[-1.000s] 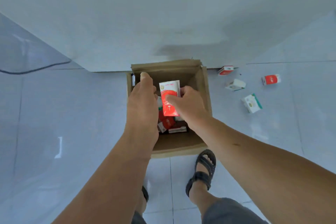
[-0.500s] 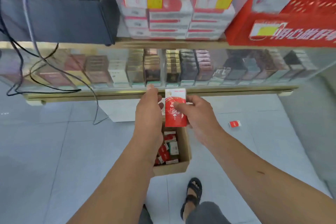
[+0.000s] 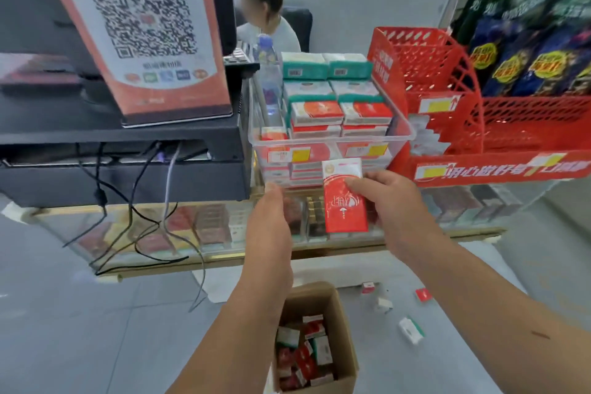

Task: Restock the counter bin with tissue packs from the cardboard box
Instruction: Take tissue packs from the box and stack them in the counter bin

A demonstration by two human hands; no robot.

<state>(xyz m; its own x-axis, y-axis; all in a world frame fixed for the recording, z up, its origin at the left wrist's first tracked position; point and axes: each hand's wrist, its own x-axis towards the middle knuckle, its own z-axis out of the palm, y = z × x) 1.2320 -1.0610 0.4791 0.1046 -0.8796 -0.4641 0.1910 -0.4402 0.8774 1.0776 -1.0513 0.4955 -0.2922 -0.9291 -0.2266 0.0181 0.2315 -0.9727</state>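
Tissue pack point(image 3: 343, 201), red and white, is upright in the right hand point(image 3: 388, 201), pinched at its right edge, just in front of the clear counter bin point(image 3: 329, 140). Left hand point(image 3: 271, 221) hangs alongside, fingers relaxed, holding nothing. Bin sits on the glass counter point(image 3: 208, 233); red basket point(image 3: 447, 80) right of the bin, cardboard box point(image 3: 344, 329) on grey floor tiles point(image 3: 80, 329) below it.

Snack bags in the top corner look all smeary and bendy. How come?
Head view: the snack bags are smeared by blur and stretched by the wide lens near the edge; the red tissue pack in the right hand looks sharper.
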